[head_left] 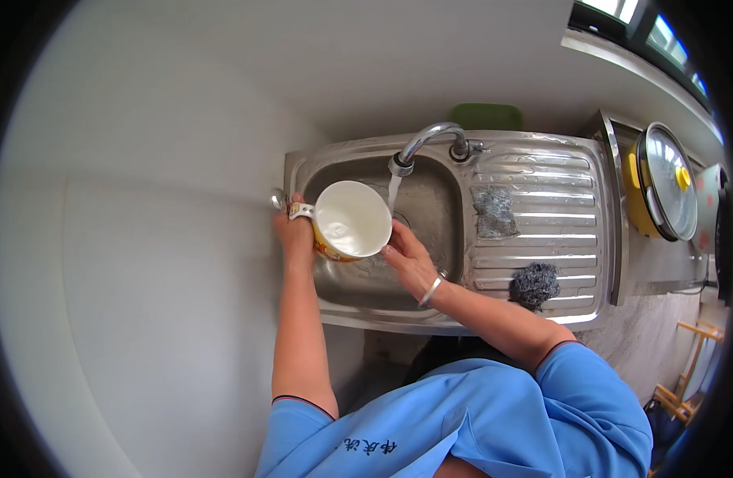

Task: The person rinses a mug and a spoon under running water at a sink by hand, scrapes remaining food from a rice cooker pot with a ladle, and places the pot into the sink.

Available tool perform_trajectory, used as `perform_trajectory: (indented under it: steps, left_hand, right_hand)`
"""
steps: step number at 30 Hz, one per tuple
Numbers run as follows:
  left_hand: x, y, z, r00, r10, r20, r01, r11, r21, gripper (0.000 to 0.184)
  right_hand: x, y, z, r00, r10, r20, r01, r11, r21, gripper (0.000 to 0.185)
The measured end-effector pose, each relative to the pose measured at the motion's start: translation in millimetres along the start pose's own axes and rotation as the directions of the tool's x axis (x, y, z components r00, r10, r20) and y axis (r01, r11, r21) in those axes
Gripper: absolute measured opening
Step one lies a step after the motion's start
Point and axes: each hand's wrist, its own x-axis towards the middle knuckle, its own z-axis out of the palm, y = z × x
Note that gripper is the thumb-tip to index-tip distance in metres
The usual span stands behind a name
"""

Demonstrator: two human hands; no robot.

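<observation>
A large white mug [353, 219] with a coloured pattern on its outside is held over the sink [418, 223], tilted so its white inside faces me. My left hand [294, 231] grips it at the handle on the left. My right hand [410, 259], a silver bangle at the wrist, holds the rim on the right between thumb and fingers. Water runs from the faucet [430, 143] just right of the mug into the basin. Beside my left fingers shows a shiny rounded metal piece [279, 197]; whether the hand holds it I cannot tell.
On the ribbed drainboard [573, 231] lie a grey mesh cloth [495, 212] and a dark scouring pad [534, 285]. A yellow pot with a glass lid [671, 182] stands to the right. A green object [487, 116] is behind the faucet. The wall [183, 239] is close on the left.
</observation>
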Motion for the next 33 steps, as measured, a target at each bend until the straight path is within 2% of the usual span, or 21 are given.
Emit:
perform_trajectory:
  steps: [1, 2, 3, 4, 5, 7, 8, 10, 12, 15, 16, 17, 18, 19, 22, 24, 26, 28, 30, 31, 33]
  left_hand:
    - [-6.9, -5.3, -3.0, 0.961, -0.277, -0.008, 0.272, 0.947, -0.171, 0.03]
    - [-13.2, -16.6, -3.3, 0.957, -0.288, -0.026, 0.279, 0.943, -0.18, 0.03]
    - [-19.3, -34.2, -3.6, 0.952, -0.292, 0.097, 0.307, 0.886, -0.348, 0.028]
    - [-28.7, -41.8, -2.2, 0.938, -0.267, 0.219, 0.343, 0.797, -0.497, 0.028]
    - [-38.6, -48.4, 0.0, 0.938, -0.275, 0.212, 0.345, 0.795, -0.499, 0.028]
    - [-59.9, -49.8, 8.9, 0.882, -0.282, 0.378, 0.453, 0.732, -0.509, 0.03]
    - [-65.6, -51.7, 14.9, 0.88, -0.285, 0.379, 0.456, 0.731, -0.508, 0.03]
    - [-75.7, -55.8, 23.2, 0.808, -0.344, 0.479, 0.587, 0.547, -0.597, 0.034]
    - [-76.8, -63.9, 28.0, 0.766, -0.362, 0.531, 0.637, 0.534, -0.556, 0.038]
    - [-77.2, -72.8, 30.3, 0.742, -0.411, 0.529, 0.668, 0.51, -0.541, 0.036]
    - [-75.9, -83.5, 28.1, 0.743, -0.414, 0.527, 0.668, 0.514, -0.539, 0.036]
    - [-74.4, -93.6, 25.0, 0.718, -0.366, 0.593, 0.695, 0.435, -0.573, 0.036]
    - [-75.2, -89.3, 24.1, 0.691, -0.307, 0.655, 0.722, 0.354, -0.595, 0.036]
    - [-79.0, -85.4, 23.5, 0.784, -0.201, 0.587, 0.598, 0.498, -0.629, 0.038]
    - [-89.6, -52.4, 23.4, 0.79, -0.089, 0.606, 0.464, 0.733, -0.497, 0.037]
    - [-81.6, -68.2, 21.4, 0.757, -0.044, 0.653, 0.516, 0.653, -0.555, 0.035]
    - [-80.8, -40.6, 22.0, 0.611, 0.042, 0.791, 0.595, 0.634, -0.494, 0.031]
    - [-69.7, -45.1, 30.0, 0.531, 0.202, 0.823, 0.664, 0.504, -0.552, 0.032]
    - [-68.1, -51.7, 20.4, 0.804, -0.215, 0.554, 0.532, 0.676, -0.51, 0.029]
    - [-65.5, -51.5, 15.8, 0.814, -0.22, 0.538, 0.526, 0.673, -0.52, 0.029]
    - [-53.2, -44.0, 14.2, 0.798, -0.38, 0.467, 0.591, 0.644, -0.486, 0.031]
  right_hand:
    - [-7.3, 0.1, -2.5, 0.993, -0.119, 0.005, 0.119, 0.99, -0.069, 0.052]
    - [-12.6, -1.9, -4.9, 0.972, -0.234, 0.021, 0.235, 0.963, -0.134, 0.056]
    - [-16.7, -11.8, -5.6, 0.957, -0.284, 0.059, 0.289, 0.917, -0.275, 0.06]
    - [-17.1, -18.3, -4.7, 0.961, -0.269, 0.068, 0.277, 0.92, -0.277, 0.06]
    - [-14.3, -25.0, -4.3, 0.931, -0.357, 0.072, 0.36, 0.871, -0.333, 0.061]
    - [-3.7, -42.3, -6.0, 0.854, -0.515, 0.073, 0.485, 0.739, -0.467, 0.066]
    - [3.1, -50.8, -8.7, 0.856, -0.512, 0.071, 0.482, 0.741, -0.468, 0.066]
    - [14.6, -66.8, -13.8, 0.922, -0.381, 0.072, 0.338, 0.699, -0.631, 0.064]
    - [32.3, -80.2, -18.6, 0.953, -0.294, 0.078, 0.276, 0.727, -0.629, 0.063]
    - [56.8, -75.5, -32.6, 0.964, 0.036, 0.262, 0.104, 0.86, -0.5, 0.063]
    - [59.7, -72.2, -32.4, 0.964, 0.035, 0.263, 0.103, 0.863, -0.495, 0.063]
    - [63.1, -67.8, -31.0, 0.957, 0.179, 0.228, -0.126, 0.965, -0.232, 0.061]
    - [66.3, -63.4, -31.2, 0.918, 0.319, 0.235, -0.34, 0.939, 0.056, 0.059]
    - [66.9, -57.8, -33.9, 0.899, 0.356, 0.255, -0.403, 0.901, 0.16, 0.049]
    - [69.9, -39.4, -36.7, 0.937, 0.313, 0.151, -0.328, 0.941, 0.085, 0.04]
    - [74.6, -29.2, -40.0, 0.96, 0.221, 0.171, -0.226, 0.974, 0.006, 0.031]
    - [69.0, -40.5, -35.5, 0.938, 0.317, 0.141, -0.315, 0.948, -0.034, 0.028]
    - [65.2, -56.0, -29.8, 0.929, 0.341, 0.144, -0.343, 0.939, -0.007, 0.032]
    - [51.5, -69.4, -17.4, 0.9, 0.404, 0.161, -0.423, 0.901, 0.102, 0.045]
    - [38.9, -80.3, -9.0, 0.935, 0.273, 0.226, -0.302, 0.948, 0.101, 0.05]
    - [31.9, -72.0, -10.9, 0.945, 0.183, 0.271, -0.209, 0.976, 0.069, 0.051]
